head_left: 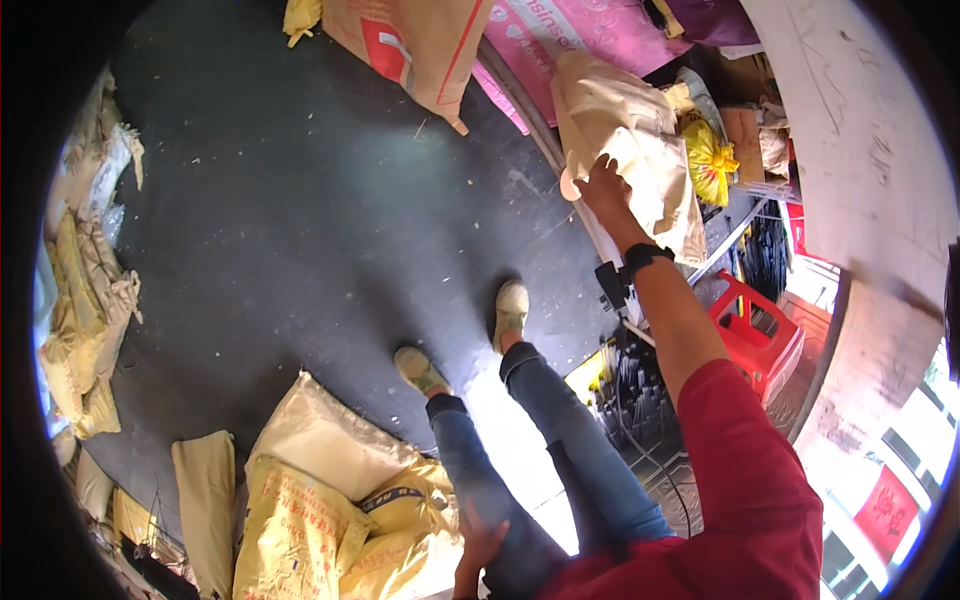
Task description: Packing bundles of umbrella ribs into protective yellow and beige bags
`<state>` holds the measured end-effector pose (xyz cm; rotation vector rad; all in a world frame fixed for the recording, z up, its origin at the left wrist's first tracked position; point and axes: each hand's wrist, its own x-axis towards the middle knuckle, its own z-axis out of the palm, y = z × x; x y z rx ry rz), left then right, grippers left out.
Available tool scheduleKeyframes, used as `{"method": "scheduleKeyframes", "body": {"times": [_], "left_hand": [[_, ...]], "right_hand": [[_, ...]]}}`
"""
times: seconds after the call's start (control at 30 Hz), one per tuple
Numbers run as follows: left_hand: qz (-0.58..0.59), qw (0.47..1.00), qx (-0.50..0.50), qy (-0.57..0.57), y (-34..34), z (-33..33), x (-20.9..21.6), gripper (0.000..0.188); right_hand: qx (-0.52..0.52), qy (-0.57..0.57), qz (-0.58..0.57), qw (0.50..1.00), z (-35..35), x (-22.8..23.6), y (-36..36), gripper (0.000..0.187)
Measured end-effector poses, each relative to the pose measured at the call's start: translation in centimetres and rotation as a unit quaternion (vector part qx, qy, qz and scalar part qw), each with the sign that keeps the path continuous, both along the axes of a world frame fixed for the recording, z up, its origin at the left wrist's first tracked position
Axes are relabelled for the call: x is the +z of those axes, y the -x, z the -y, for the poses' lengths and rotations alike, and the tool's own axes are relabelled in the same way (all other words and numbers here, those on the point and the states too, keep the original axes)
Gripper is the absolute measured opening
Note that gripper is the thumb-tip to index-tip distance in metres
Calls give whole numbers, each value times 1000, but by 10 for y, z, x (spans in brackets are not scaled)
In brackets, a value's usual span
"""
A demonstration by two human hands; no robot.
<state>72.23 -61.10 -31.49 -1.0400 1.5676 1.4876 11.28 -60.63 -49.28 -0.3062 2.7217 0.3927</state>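
Observation:
My right hand [603, 188] reaches forward over the edge of a large creased brown paper sack [635, 130], its fingers bent and apart. It seems to rest on the sack, though the contact is not plain. Close to its thumb is a small round pinkish-tan thing [570, 186], which I cannot identify. A black band [645, 258] circles my right wrist. My left hand [482, 538] hangs low by my left thigh, fingers apart and a little blurred, with nothing visible in it. Below it lie yellow printed sacks [295, 530].
A metal rail [525, 105] runs beside the sack. Further right are a tied yellow plastic bag [710, 165], a red plastic stool [755, 335] and a cable [640, 440]. Crumpled sacks [85, 310] line the left side of the dark floor [280, 220]. A brown carton [420, 50] stands ahead.

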Motion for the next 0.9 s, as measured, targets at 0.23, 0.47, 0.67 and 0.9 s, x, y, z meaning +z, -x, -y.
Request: {"method": "scheduleKeyframes", "body": {"times": [0.23,0.47,0.67,0.9], "left_hand": [[40,999,-6,-7,21,-16,5,98],[60,997,-32,-27,25,-7,-4,96],[27,999,-36,-20,23,31,0,93],[-128,982,-136,-37,79,114,14,80]], "right_hand": [[2,-71,67,995,7,-47,35,63],[10,22,93,995,-99,0,-8,54],[37,3,55,998,-192,148,-86,33],[146,52,154,976,-110,371,-234,40]]}}
